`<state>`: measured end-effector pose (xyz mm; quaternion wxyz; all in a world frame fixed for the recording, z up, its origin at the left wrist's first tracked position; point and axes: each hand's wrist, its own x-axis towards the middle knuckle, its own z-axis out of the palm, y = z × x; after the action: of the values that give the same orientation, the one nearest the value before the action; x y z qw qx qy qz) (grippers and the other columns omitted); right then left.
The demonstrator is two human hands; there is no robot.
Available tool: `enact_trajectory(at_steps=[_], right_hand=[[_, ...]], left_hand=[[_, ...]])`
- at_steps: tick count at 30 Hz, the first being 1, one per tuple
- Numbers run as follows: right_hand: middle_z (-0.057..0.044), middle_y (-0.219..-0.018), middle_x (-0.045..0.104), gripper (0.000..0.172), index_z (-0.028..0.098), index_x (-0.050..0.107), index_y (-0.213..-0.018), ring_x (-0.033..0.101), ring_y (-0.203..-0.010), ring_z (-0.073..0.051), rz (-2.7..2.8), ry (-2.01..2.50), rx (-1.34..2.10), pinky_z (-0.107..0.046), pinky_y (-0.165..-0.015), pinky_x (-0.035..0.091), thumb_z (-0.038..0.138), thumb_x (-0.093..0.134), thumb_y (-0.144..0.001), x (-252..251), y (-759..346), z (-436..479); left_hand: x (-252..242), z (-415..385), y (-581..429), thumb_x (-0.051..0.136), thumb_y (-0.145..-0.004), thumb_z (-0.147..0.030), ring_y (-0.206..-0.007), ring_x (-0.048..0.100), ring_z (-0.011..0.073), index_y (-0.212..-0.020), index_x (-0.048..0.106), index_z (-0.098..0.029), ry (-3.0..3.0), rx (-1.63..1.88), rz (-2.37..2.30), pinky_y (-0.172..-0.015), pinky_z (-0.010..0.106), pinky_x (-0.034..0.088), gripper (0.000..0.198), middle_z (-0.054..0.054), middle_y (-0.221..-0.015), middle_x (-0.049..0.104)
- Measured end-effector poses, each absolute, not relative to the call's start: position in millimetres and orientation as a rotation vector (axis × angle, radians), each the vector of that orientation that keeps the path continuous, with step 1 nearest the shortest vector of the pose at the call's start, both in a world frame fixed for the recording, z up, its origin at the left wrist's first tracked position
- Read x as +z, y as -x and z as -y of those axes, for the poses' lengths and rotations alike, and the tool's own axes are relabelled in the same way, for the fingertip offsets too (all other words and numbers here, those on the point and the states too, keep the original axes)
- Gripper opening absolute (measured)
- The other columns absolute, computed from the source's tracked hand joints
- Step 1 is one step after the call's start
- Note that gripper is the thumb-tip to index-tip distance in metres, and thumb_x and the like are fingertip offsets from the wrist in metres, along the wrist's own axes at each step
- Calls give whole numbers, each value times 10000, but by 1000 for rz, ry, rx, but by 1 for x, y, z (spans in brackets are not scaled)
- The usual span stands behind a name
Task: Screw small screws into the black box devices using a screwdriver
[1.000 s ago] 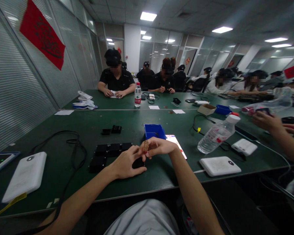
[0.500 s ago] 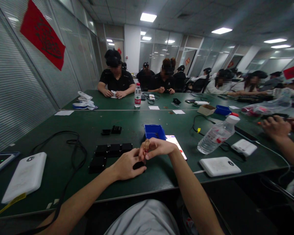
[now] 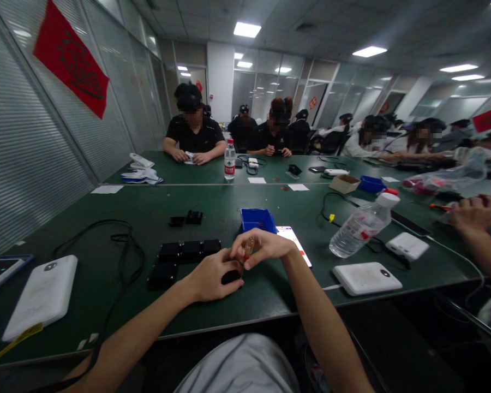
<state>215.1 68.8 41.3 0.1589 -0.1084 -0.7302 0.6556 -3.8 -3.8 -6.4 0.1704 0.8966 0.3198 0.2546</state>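
Note:
My left hand (image 3: 215,277) is closed around a small black box-like part (image 3: 231,276) on the green table, mostly covered by the fingers. My right hand (image 3: 259,246) grips a screwdriver (image 3: 250,246) by its clear amber handle, its shaft pointing down at the black part. Whether the tip sits in a screw cannot be made out. Left of my hands lie several black box-like parts (image 3: 181,251) in a block. Farther back are two smaller black pieces (image 3: 194,217). A blue tray (image 3: 257,219) with small dark bits inside stands just behind my right hand.
A lit phone (image 3: 295,245) lies beside the tray. To the right are a tilted water bottle (image 3: 360,225) and a white power bank (image 3: 367,277); another power bank (image 3: 41,297) and a black cable (image 3: 123,237) lie left. A co-worker's hands (image 3: 477,213) are at far right.
The screwdriver handle has tipped and sits slightly lower and to the right, with my right fingers shifted around it. My left hand stays on the black part. The co-worker's hands at right have moved.

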Motion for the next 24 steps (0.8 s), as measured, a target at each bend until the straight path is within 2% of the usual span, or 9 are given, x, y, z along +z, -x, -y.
enact_trajectory(at_steps=[13,20,24], right_hand=[[-42,-848,784,448,118,710,-1124,747,-749,-139,2082,310,1931,-238,-718,578,201,906,-730,44,-215,-68],[-48,-859,786,458,117,703,-1125,747,-741,-142,2070,302,1947,-249,-730,584,202,911,-726,45,-216,-68],[-38,-842,769,378,110,725,-1021,720,-736,-125,2054,305,1872,-228,-707,565,182,918,-704,48,-215,-67]], left_hand=[[-7,4,4,716,-914,-340,-1112,652,264,-1146,740,-232,-2487,704,-924,-1050,418,531,258,99,-1219,628],[-7,4,3,718,-911,-303,-1101,649,268,-1065,753,-218,-2450,709,-897,-1039,426,534,180,98,-1186,627],[-5,4,2,726,-900,-273,-1111,643,260,-1005,745,-218,-2446,714,-889,-1033,411,534,120,85,-1185,623]])
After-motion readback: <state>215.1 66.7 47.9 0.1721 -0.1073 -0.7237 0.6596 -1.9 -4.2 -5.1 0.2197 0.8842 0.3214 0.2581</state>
